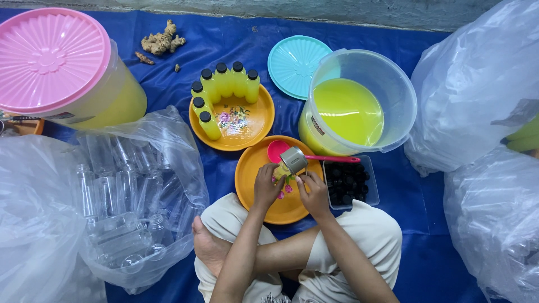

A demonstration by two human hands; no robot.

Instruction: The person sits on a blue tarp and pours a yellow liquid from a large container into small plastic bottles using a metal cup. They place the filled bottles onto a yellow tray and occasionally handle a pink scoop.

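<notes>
Metal funnel hides the bottle, seemingly gripped by both hands.

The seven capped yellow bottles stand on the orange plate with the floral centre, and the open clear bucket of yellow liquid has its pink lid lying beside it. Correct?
Not quite. The head view shows the lid lying beside the open clear bucket of yellow liquid is turquoise, not pink; the pink lid sits on the other, closed bucket. The seven capped yellow bottles do stand on the orange floral plate.
</notes>
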